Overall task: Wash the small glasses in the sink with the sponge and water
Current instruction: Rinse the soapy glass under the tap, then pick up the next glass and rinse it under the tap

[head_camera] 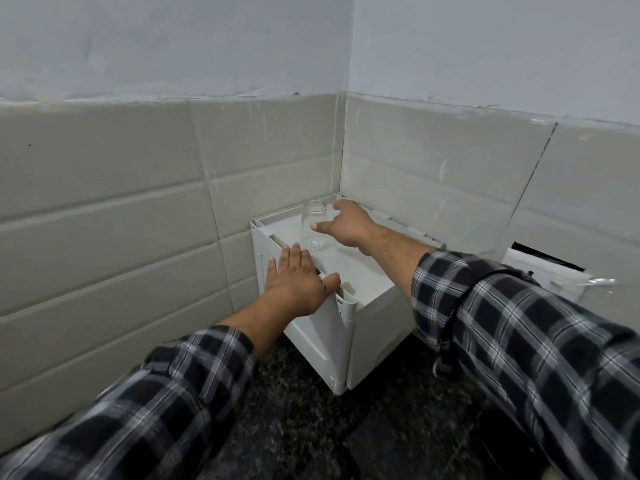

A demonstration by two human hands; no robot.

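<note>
A small clear glass [314, 226] stands inside a white plastic box [360, 327] in the tiled corner. My right hand [346, 223] is over the box just right of the glass, thumb and fingers spread around its side; whether they touch it is unclear. My left hand [298, 282] lies flat, fingers apart, on the box's near left rim, holding nothing. No sink, sponge or water is in view.
The box sits on a dark speckled counter [311, 427] against grey wall tiles [104, 220]. A white and black object wrapped in clear plastic [550, 271] lies to the right behind my right sleeve.
</note>
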